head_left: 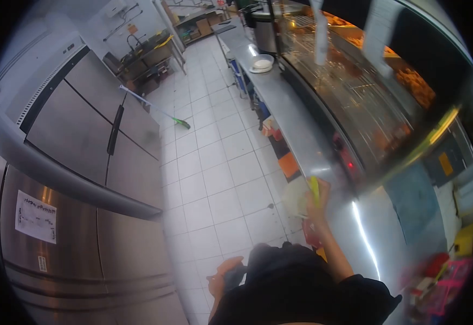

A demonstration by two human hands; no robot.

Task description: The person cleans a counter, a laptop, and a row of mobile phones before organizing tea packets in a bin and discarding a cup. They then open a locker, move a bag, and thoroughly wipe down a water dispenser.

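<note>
My right hand (319,203) is closed round a yellow-green item (315,189) at the edge of the steel counter (336,216). Beside it, over the counter's edge, is a pale round shape (295,198), partly blurred. At the lower middle, left of my dark clothing, my left hand (214,283) is closed on an orange and dark item (230,270); what it is I cannot make out.
Steel refrigerators (73,130) line the left side. A broom (181,123) leans out over the tiled floor (214,162). On the right, a glass food display (350,81) stands behind the counter, where a white bowl (262,64) sits farther along.
</note>
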